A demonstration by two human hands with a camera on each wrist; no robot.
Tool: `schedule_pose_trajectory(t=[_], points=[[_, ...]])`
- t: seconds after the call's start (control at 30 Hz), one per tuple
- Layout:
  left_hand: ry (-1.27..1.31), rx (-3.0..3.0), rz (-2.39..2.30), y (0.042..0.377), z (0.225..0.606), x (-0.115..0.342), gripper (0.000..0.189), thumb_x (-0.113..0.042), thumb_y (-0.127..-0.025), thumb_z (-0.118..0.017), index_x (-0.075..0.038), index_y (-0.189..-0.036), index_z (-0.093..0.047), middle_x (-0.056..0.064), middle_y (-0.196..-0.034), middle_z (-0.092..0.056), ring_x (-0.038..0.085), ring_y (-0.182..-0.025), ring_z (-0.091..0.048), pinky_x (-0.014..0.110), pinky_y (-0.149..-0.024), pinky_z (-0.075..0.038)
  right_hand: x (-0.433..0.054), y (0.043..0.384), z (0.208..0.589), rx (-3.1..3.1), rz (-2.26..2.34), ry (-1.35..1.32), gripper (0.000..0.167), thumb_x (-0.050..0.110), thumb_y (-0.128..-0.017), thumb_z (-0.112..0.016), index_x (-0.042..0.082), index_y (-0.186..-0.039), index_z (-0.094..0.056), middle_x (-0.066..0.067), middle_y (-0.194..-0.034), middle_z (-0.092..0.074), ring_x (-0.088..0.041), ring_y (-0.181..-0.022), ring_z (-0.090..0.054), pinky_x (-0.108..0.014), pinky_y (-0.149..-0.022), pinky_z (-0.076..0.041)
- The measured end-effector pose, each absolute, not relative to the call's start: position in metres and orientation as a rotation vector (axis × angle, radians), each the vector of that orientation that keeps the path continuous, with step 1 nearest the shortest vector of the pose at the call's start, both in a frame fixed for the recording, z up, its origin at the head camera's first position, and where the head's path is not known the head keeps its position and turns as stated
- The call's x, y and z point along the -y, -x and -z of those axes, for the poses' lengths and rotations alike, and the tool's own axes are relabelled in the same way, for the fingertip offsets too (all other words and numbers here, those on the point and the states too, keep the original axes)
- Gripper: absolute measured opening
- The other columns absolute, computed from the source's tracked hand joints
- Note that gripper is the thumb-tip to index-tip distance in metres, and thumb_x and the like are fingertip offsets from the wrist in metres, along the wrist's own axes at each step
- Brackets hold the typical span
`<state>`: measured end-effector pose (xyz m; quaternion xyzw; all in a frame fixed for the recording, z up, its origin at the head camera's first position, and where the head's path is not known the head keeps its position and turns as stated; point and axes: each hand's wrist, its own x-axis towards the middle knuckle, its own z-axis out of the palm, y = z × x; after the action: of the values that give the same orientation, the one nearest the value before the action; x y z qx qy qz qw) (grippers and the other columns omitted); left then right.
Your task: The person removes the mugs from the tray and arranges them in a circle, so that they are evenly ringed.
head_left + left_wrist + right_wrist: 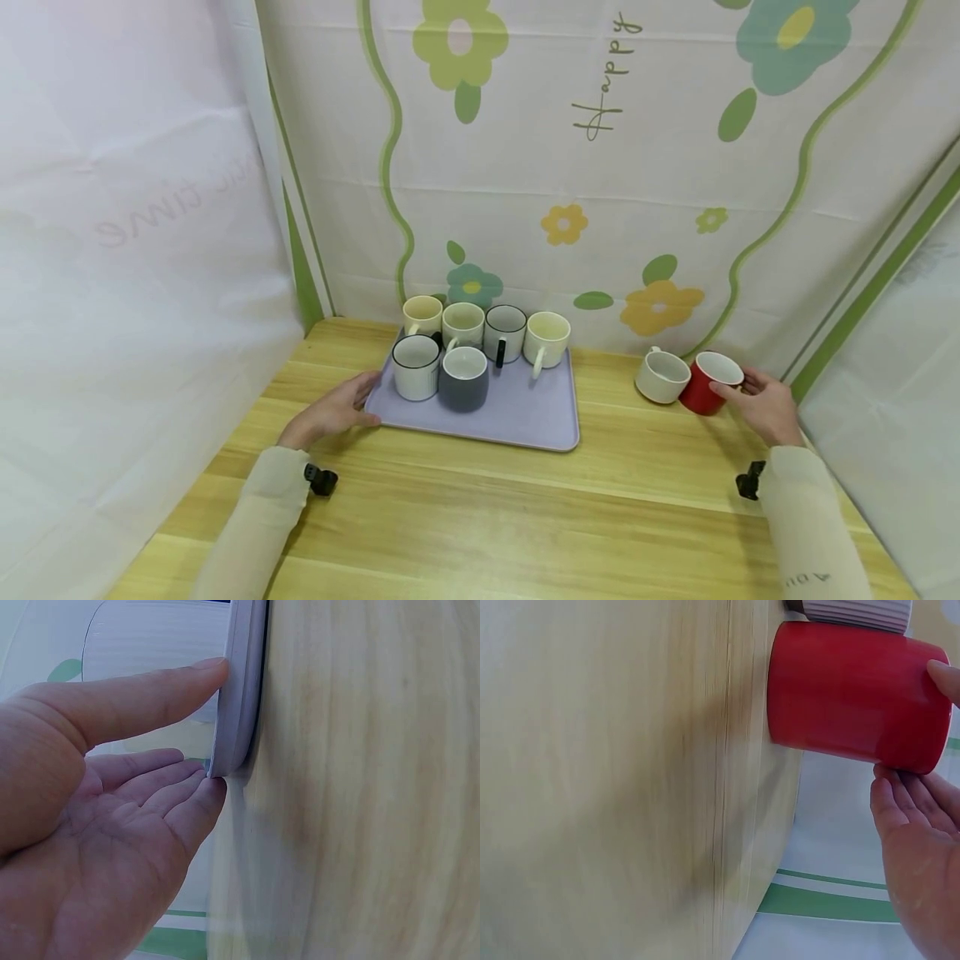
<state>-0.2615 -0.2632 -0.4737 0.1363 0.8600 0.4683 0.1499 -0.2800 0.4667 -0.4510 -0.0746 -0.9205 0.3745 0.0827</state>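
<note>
My left hand [339, 408] is at the left end of a lilac tray [525, 417]. Its nearly straight thumb [172, 694] and fingertips touch the rim near the front corner. At the right, my right hand [765, 407] holds a red mug [703, 393] with a white inside, thumb at the rim and fingers along the far side. A low off-white cup [663, 379] stands close to the left of the red mug, its handle pointing back. In the right wrist view the red mug [847, 694] lies between thumb and fingers, close to the tabletop.
The tray carries several mugs: a back row including a pale yellow mug [548, 335] and a black-rimmed grey mug [504, 327], and in front a ribbed white mug [416, 377] and a dark grey mug [464, 387]. A floral curtain [480, 167] hangs behind the wooden table [480, 517].
</note>
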Motion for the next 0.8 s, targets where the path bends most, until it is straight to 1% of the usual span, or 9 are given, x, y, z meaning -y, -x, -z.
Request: schedule_pose_trajectory(t=[0.07,0.13,0.23,0.3,0.33,0.4,0.43,0.47,0.8], points=[[-0.397,-2.472,-1.342,0.262,0.474,0.263,0.089,-0.002,-0.098,-0.07,0.007,-0.166,-0.013,0.029,-0.175,-0.009,0.049,-0.162,-0.014,0.061,-0.133,-0.019,-0.467,0.282,0.452,2.745,-1.125,0.227,0.094,0.052,-0.096,-0.074,-0.007,-0.159,-0.038,-0.037,-0.154,-0.05,-0.001,-0.106,-0.057,0.002,-0.07,-0.043],[-0.398,-2.47,-1.346,0.262,0.475,0.263,0.089,-0.001,-0.098,-0.07,0.008,-0.166,-0.013,0.03,-0.175,-0.009,0.049,-0.162,-0.014,0.061,-0.133,-0.019,-0.466,0.284,0.453,2.742,-1.135,0.231,0.093,0.053,-0.096,-0.073,-0.006,-0.16,-0.038,-0.036,-0.155,-0.05,0.001,-0.106,-0.055,0.001,-0.071,-0.043],[-0.406,-2.468,-1.351,0.262,0.475,0.264,0.089,-0.001,-0.098,-0.07,0.009,-0.165,-0.013,0.03,-0.175,-0.009,0.049,-0.162,-0.013,0.061,-0.133,-0.019,-0.464,0.285,0.451,2.759,-1.124,0.244,0.094,0.055,-0.097,-0.071,-0.004,-0.161,-0.036,-0.035,-0.157,-0.048,-0.027,-0.122,-0.061,-0.006,-0.076,-0.047],[-0.408,-2.464,-1.36,0.262,0.475,0.264,0.089,0.0,-0.098,-0.07,0.009,-0.165,-0.013,0.031,-0.174,-0.009,0.05,-0.162,-0.013,0.062,-0.133,-0.018,-0.463,0.284,0.449,2.773,-1.126,0.253,0.096,0.057,-0.098,-0.069,-0.004,-0.163,-0.032,-0.036,-0.16,-0.044,-0.048,-0.137,-0.051,-0.023,-0.092,-0.058],[-0.41,-2.463,-1.362,0.262,0.475,0.264,0.089,0.0,-0.098,-0.07,0.01,-0.165,-0.013,0.031,-0.174,-0.009,0.05,-0.162,-0.013,0.062,-0.133,-0.018,-0.462,0.284,0.447,2.782,-1.121,0.258,0.098,0.058,-0.098,-0.068,-0.004,-0.164,-0.03,-0.036,-0.161,-0.041,-0.053,-0.142,-0.046,-0.035,-0.1,-0.059],[-0.415,-2.46,-1.365,0.263,0.475,0.264,0.089,0.001,-0.098,-0.07,0.01,-0.165,-0.013,0.031,-0.174,-0.009,0.05,-0.162,-0.013,0.062,-0.133,-0.018,-0.462,0.283,0.443,2.797,-1.084,0.257,0.101,0.059,-0.098,-0.067,-0.004,-0.165,-0.027,-0.036,-0.162,-0.038,-0.059,-0.144,-0.041,-0.06,-0.108,-0.053],[-0.416,-2.458,-1.367,0.263,0.475,0.264,0.089,0.001,-0.098,-0.07,0.01,-0.165,-0.013,0.031,-0.174,-0.009,0.05,-0.162,-0.013,0.062,-0.133,-0.018,-0.461,0.282,0.441,2.799,-1.065,0.249,0.102,0.06,-0.097,-0.067,-0.004,-0.165,-0.026,-0.037,-0.162,-0.037,-0.061,-0.144,-0.04,-0.07,-0.11,-0.047],[-0.416,-2.457,-1.367,0.263,0.476,0.264,0.089,0.001,-0.098,-0.07,0.009,-0.165,-0.013,0.031,-0.174,-0.009,0.05,-0.162,-0.013,0.062,-0.133,-0.018,-0.461,0.282,0.439,2.793,-1.046,0.239,0.102,0.059,-0.097,-0.068,-0.005,-0.164,-0.026,-0.037,-0.162,-0.037,-0.062,-0.144,-0.04,-0.073,-0.111,-0.044],[-0.417,-2.455,-1.369,0.264,0.475,0.264,0.088,-0.001,-0.098,-0.07,0.009,-0.165,-0.013,0.031,-0.174,-0.009,0.05,-0.162,-0.013,0.062,-0.133,-0.018,-0.444,0.28,0.413,2.788,-0.897,0.051,0.096,0.055,-0.098,-0.07,0.001,-0.165,-0.029,-0.034,-0.159,-0.045,-0.061,-0.142,-0.043,-0.076,-0.109,-0.042]])
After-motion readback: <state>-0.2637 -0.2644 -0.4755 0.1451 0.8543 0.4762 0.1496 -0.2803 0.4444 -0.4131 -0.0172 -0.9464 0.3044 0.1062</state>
